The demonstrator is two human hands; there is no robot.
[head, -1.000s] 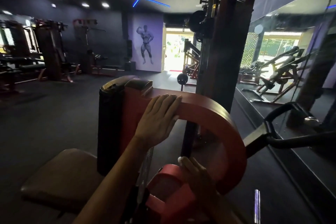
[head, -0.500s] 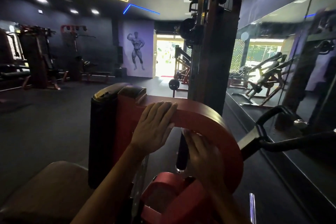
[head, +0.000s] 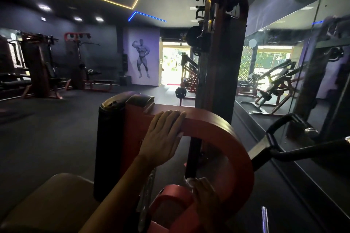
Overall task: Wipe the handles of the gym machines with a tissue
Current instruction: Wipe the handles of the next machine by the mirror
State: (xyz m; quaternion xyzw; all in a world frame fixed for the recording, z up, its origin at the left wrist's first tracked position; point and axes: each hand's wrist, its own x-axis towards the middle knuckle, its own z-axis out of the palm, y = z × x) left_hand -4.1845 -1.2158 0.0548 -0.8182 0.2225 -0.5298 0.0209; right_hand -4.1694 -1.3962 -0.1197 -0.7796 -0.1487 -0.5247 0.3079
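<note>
Tissue, one pale wad, sits at the lower end of the black handle, pinched there by the right hand; best to wrap it round the grip and draw upward with steady pressure, I judge; left hand lies flat-fingered on the red curved frame, bracing; two hands, one handle being wiped; second black handle farther right, untouched.

Change from half a second ago: the right hand has slid down the black vertical handle from mid-frame to its lower end, lower centre, with the tissue now visible there.
</note>
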